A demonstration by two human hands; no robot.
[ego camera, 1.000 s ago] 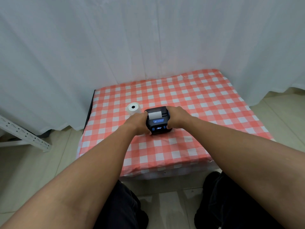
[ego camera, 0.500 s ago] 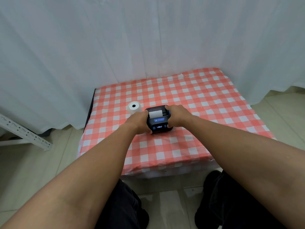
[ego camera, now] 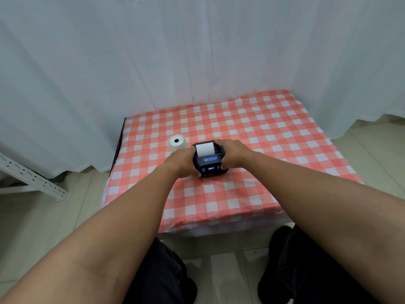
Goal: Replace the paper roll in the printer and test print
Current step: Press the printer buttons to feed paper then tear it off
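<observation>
Small black printer (ego camera: 209, 160) sits on red-white checked tablecloth (ego camera: 274, 137), near front-centre of table. Left hand (ego camera: 183, 161) clasps printer's left side, right hand (ego camera: 230, 153) clasps right side, fingers curled round casing. White paper (ego camera: 205, 149) shows at printer's top; lid seems raised behind it, hard to tell. Small lit display on front face. Spare paper roll (ego camera: 177, 141) stands on end just beyond left hand, apart from printer. White curtain (ego camera: 175, 51) behind table.

A red-and-white checked tablecloth (ego camera: 263, 128) covers the table, white curtains (ego camera: 153, 51) behind, a perforated metal rail (ego camera: 32, 178) left.
</observation>
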